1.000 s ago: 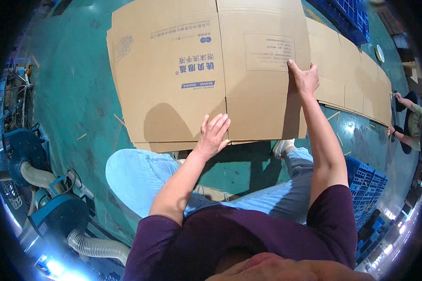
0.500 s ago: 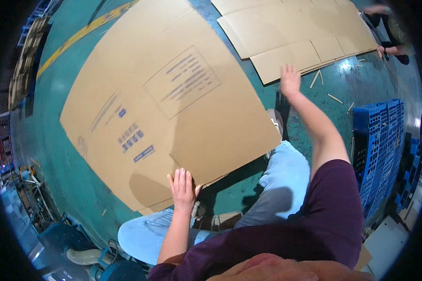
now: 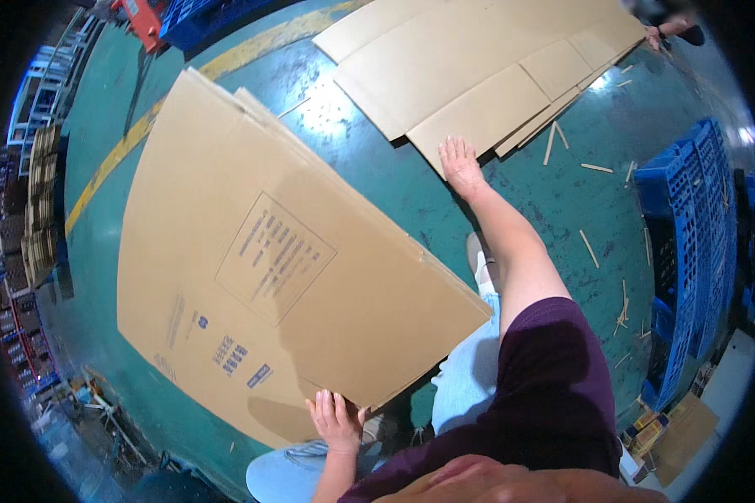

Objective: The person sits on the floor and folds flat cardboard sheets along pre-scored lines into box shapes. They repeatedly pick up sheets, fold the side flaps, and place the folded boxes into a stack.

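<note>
A stack of large brown cardboard sheets (image 3: 176,243), the top one printed in blue, leans close in front of me, and its layered right edge shows several sheets. My left hand (image 3: 337,423) rests on its near edge, fingers stretched over the printed face. At the upper middle, plain cardboard sheets (image 3: 470,59) with flaps lie spread out. My right arm reaches out to them; my right hand (image 3: 463,168) lies on their nearest corner, fingers extended and slightly apart. Its thumb is hidden, so what is under the corner cannot be seen.
Blue plastic pallets (image 3: 688,251) stand at the right. Thin wooden strips (image 3: 596,168) are scattered on the green floor (image 3: 554,235). Another person's hand (image 3: 653,38) is at the far end of the plain sheets. A yellow floor line (image 3: 109,180) curves at the left.
My right hand has come down onto the corner of the plain sheets. My view has turned right, and the printed stack now shows its layered edge. My left hand stays on its near edge.
</note>
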Demonstrator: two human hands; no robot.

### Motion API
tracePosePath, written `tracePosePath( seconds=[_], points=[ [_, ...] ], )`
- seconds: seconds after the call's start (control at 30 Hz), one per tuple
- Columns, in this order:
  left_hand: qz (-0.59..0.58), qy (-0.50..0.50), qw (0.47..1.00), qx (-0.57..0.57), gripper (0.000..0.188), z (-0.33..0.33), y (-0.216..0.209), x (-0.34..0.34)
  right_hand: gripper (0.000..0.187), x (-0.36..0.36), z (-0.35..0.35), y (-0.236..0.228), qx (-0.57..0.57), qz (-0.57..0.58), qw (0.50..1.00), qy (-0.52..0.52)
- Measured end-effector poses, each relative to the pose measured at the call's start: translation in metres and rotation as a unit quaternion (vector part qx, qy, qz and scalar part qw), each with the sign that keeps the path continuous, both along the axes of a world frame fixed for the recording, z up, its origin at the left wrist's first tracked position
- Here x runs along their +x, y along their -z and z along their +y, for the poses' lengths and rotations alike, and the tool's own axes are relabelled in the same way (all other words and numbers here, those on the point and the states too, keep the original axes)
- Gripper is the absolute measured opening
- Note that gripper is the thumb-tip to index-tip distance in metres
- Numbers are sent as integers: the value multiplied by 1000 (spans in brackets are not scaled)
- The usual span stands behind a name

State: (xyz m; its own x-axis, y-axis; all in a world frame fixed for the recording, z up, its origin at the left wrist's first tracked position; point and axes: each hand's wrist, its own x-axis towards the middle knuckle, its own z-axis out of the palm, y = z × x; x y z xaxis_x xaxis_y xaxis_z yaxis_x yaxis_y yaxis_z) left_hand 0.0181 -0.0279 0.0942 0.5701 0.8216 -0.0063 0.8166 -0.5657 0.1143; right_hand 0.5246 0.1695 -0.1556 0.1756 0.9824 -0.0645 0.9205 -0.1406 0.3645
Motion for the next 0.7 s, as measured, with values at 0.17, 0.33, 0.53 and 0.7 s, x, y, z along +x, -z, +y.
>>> tracePosePath(
  seconds=[0.17, 0.33, 0.53, 0.7],
  points=[
    [-6, -3, 1000, 3, 65, -1, 5, -1, 44, -7, -9, -126, 189, 202, 957, -89],
    [-3, -15, 1000, 19, 65, -3, 3, 2, 36, -47, -82, -286, 435, 405, 802, -60],
    [-12, -9, 1000, 8, 66, 1, 1, 7, 32, 27, -103, -124, 583, 428, 603, 336],
    [-28, -15, 999, 5, 69, 0, -2, 4, 45, -7, -72, -9, 417, 702, 251, 521]
  ],
)
